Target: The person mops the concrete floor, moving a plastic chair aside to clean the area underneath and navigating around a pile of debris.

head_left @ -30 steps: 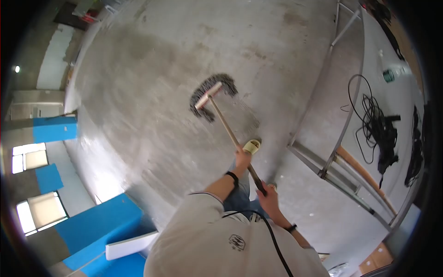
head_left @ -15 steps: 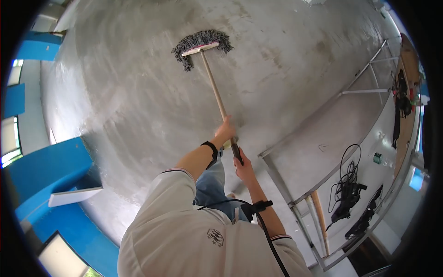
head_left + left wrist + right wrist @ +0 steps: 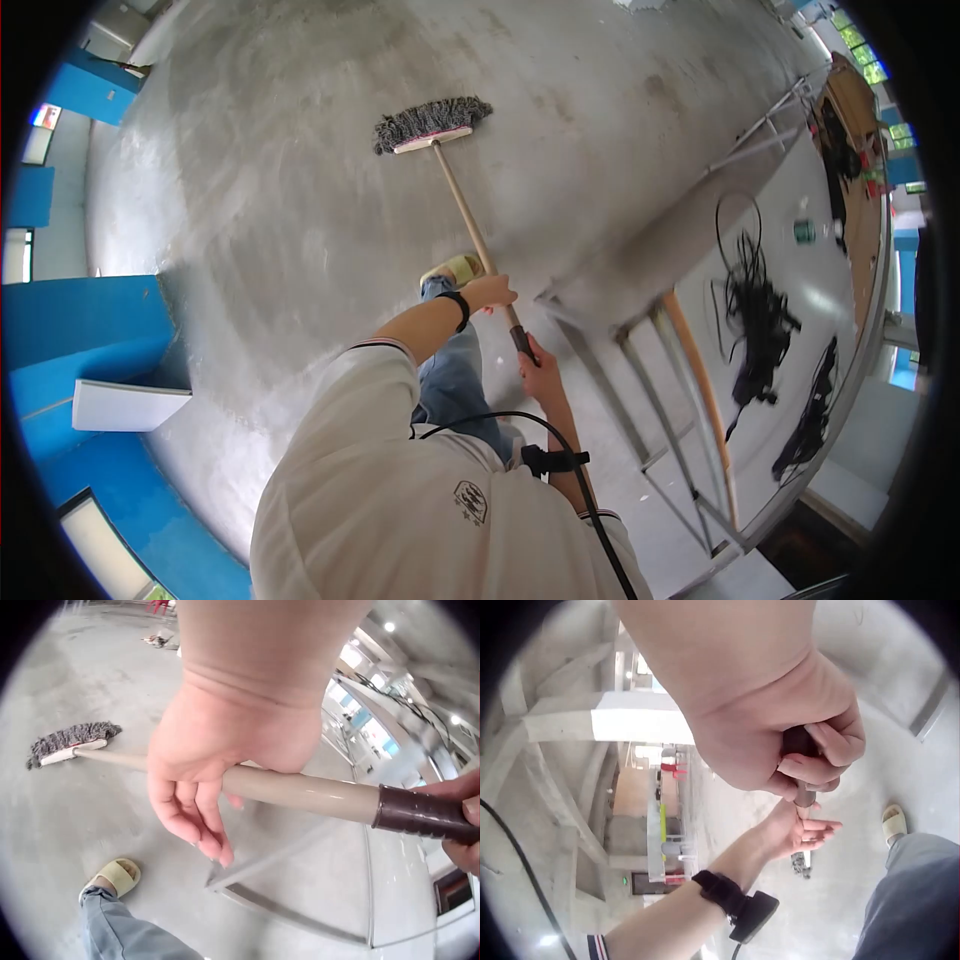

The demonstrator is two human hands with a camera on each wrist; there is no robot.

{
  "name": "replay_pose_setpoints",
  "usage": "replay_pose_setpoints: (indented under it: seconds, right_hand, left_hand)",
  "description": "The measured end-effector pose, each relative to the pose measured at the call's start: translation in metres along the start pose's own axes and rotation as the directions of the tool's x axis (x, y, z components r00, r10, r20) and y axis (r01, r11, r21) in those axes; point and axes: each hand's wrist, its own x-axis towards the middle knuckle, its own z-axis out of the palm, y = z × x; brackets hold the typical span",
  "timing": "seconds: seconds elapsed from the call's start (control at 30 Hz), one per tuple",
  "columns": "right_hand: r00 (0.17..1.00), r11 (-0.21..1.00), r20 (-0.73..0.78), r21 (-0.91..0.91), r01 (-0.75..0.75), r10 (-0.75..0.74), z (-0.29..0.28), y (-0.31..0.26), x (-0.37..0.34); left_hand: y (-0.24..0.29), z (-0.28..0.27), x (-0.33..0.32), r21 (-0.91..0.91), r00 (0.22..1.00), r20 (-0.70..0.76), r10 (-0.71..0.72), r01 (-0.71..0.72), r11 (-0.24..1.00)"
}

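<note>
A mop with dark grey strands [image 3: 430,122] lies on the concrete floor ahead, its pale wooden handle [image 3: 460,198] slanting back toward the body. My left hand [image 3: 490,292] is on the handle partway down. In the left wrist view the thumb side of this hand [image 3: 232,742] hooks over the pole while its fingers [image 3: 187,817] hang loosely. Behind it, my right hand [image 3: 541,368] grips the dark brown sleeve [image 3: 416,814] at the handle's end. Curled right-hand fingers [image 3: 821,761] wrap that sleeve in the right wrist view.
A foot in a yellow slipper [image 3: 462,268] is on the floor beside the handle. A metal frame [image 3: 600,390] stands close on the right, near black cables [image 3: 755,330] and a green-labelled bottle [image 3: 803,231]. Blue panels [image 3: 85,325] line the left side.
The mop head swings from slanted to nearly crosswise and moves farther out, then comes back slightly. Its strands now bunch ahead of the bar. A slippered foot steps forward; the head view has turned.
</note>
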Motion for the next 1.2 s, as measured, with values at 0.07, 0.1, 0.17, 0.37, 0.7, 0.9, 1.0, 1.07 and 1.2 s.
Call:
replay_pose_setpoints:
  seconds: [0.07, 0.1, 0.17, 0.37, 0.7, 0.9, 1.0, 1.07, 1.2]
  right_hand:
    - [1.0, 1.0, -0.006, -0.014, -0.01, 0.01, -0.027, 0.049, -0.055]
    - [1.0, 0.999, -0.017, -0.045, -0.027, 0.027, -0.039, 0.067, -0.087]
    - [0.954, 0.953, -0.003, 0.033, -0.3, 0.3, -0.068, 0.091, -0.169]
    - [0.891, 0.895, -0.097, 0.114, -0.432, 0.443, -0.123, 0.188, -0.397]
    - [0.902, 0.92, -0.376, -0.232, -0.315, 0.214, -0.072, 0.182, -0.417]
    - [0.943, 0.949, -0.321, -0.259, -0.181, 0.092, -0.03, 0.134, -0.311]
    - [0.962, 0.967, -0.264, -0.217, -0.137, 0.077, -0.004, 0.073, -0.23]
    - [0.968, 0.979, -0.252, -0.2, -0.035, -0.016, 0.015, 0.05, -0.177]
    - [0.976, 0.966, -0.205, -0.256, 0.02, -0.074, 0.059, -0.047, -0.077]
  left_hand:
    - [0.011, 0.075, -0.024, 0.028, 0.999, -0.044, 0.016, -0.014, 0.999]
    - [0.018, 0.114, -0.038, 0.043, 0.996, -0.082, 0.043, -0.04, 0.998]
    - [0.03, 0.194, -0.064, 0.147, 0.997, 0.023, 0.067, -0.07, 0.987]
    - [0.06, 0.407, -0.14, 0.339, 0.855, 0.513, 0.076, -0.283, 0.897]
    - [0.036, 0.401, -0.165, 0.166, 0.794, 0.599, 0.101, -0.246, 0.955]
    - [-0.014, 0.318, -0.139, 0.011, 0.931, 0.281, 0.233, -0.246, 0.969]
    - [-0.027, 0.254, -0.124, -0.204, 0.989, -0.118, 0.085, -0.108, 0.973]
    - [-0.033, 0.202, -0.109, -0.301, 0.961, -0.267, 0.07, -0.152, 0.941]
    - [-0.033, 0.081, -0.091, -0.417, 0.847, -0.531, -0.005, -0.256, 0.872]
